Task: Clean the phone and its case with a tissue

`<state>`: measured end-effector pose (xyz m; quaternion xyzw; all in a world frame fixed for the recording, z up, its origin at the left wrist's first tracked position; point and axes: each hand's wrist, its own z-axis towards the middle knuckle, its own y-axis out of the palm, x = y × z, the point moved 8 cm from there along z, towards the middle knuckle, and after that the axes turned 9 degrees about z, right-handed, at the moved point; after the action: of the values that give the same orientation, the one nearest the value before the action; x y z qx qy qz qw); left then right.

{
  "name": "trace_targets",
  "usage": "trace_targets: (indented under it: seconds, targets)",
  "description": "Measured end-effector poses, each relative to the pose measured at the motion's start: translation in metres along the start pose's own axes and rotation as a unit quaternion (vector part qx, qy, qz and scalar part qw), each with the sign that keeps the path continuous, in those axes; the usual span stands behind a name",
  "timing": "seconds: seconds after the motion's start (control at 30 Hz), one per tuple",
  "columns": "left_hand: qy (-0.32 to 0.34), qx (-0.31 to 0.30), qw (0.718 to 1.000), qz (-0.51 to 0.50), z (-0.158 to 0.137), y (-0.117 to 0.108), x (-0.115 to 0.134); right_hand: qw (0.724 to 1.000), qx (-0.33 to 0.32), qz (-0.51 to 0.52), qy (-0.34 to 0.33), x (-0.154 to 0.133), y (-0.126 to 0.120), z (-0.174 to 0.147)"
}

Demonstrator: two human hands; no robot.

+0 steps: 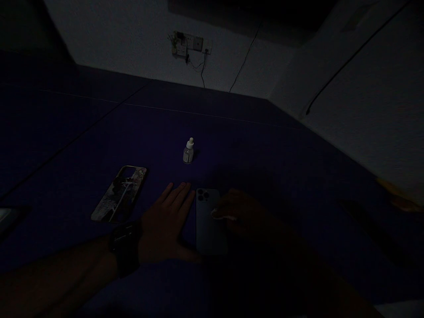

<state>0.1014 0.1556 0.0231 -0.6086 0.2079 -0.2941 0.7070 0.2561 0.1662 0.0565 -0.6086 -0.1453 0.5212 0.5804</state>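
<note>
A smartphone (pixel 209 232) lies back side up on the dark blue surface, its cameras at the far left corner. Flat along its left side rests my left hand (pixel 167 225), fingers stretched out, the thumb at the phone's near left corner. My right hand (pixel 243 210) is over the phone's right side, fingers closed on a small white pad (pixel 217 215) that touches the phone's back. Beyond the phone a dropper bottle (pixel 188 153) with a white top stands upright. A patterned phone case (pixel 121 194) lies left of my left hand.
The room is very dark. At the left edge lies part of a flat, light-faced object (pixel 8 216). A long dark object (pixel 367 225) is at the right, near something yellow-orange (pixel 399 194) by the wall. Sockets with cables (pixel 188 44) are on the back wall.
</note>
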Motion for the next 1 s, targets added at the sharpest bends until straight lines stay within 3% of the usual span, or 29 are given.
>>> trace_targets:
  seconds: [0.1,0.27,0.43,0.6,0.77,1.0]
  targets:
    - [-0.003,-0.011,1.000,0.001,0.001,0.002,0.000,0.999,0.021,-0.020,0.031,0.009,-0.003,-0.001]
    - [0.003,-0.008,1.000,-0.002,0.000,0.002,0.000,1.000,0.009,0.021,0.008,0.007,0.000,-0.002]
    - [0.001,-0.002,1.000,0.007,-0.001,0.002,-0.001,0.999,0.032,0.007,0.042,0.014,-0.003,-0.001]
    - [-0.003,-0.007,1.000,0.008,0.000,0.002,0.000,0.999,0.009,0.039,0.018,0.013,0.000,-0.004]
    - [0.001,-0.005,1.000,0.004,0.001,0.001,0.000,0.997,0.022,0.009,0.067,0.025,-0.006,-0.007]
    - [0.004,0.015,1.000,0.002,0.000,0.000,0.000,0.997,0.056,-0.030,0.051,0.024,-0.004,0.000]
